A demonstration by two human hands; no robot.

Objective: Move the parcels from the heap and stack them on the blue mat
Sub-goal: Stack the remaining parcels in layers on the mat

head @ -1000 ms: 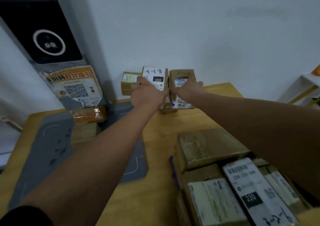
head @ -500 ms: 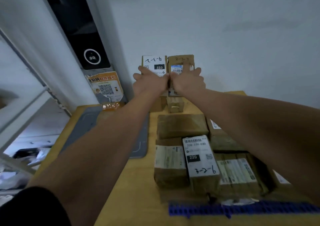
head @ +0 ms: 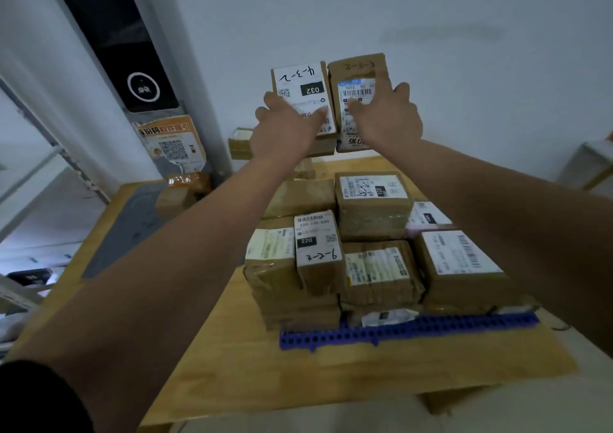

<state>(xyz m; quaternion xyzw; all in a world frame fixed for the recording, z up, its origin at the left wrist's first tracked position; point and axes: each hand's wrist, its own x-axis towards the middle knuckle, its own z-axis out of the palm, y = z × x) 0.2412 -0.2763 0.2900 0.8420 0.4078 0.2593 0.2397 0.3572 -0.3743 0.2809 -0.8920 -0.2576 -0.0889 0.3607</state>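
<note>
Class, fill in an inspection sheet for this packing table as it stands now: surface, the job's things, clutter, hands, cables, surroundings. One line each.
Surface: wooden table, with a grey mat on its left part.
Job's things: blue mat near the front edge carries the stacked parcels; a small parcel sits by the wall.
Clutter: nothing seen.
Hands: left hand grips the parcel labelled 032; right hand grips the brown barcode parcel; both parcels are held up side by side.
Cables: nothing seen.
Surroundings: white wall, black panel with a ring, QR poster beneath it.
</note>
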